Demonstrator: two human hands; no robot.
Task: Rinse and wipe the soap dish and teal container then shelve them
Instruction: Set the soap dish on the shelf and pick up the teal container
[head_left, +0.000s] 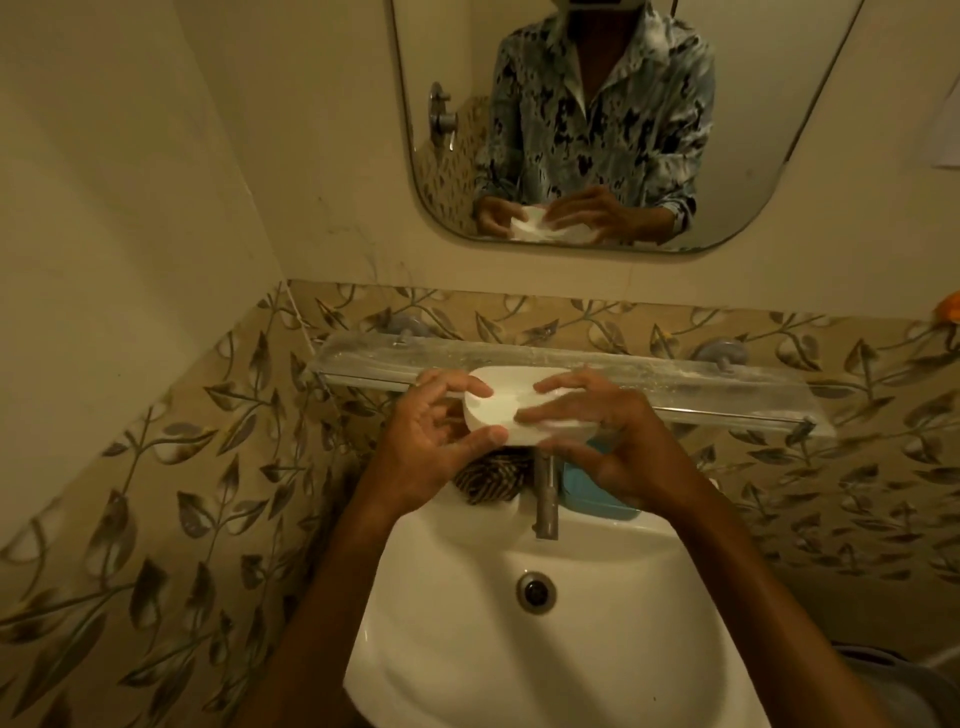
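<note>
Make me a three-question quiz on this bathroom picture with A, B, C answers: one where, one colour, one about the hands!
1. Where is the teal container? A on the floor; B on the sink ledge, right of the tap; C inside the basin.
2. What colour is the soap dish? A white; B orange; C black.
3. What are the hands doing? A hanging idle; B turning the tap; C holding the soap dish.
Answers: 1 B, it sits beside the tap; 2 A, it looks plain white; 3 C, the left hand and right hand each pinch one end.
</note>
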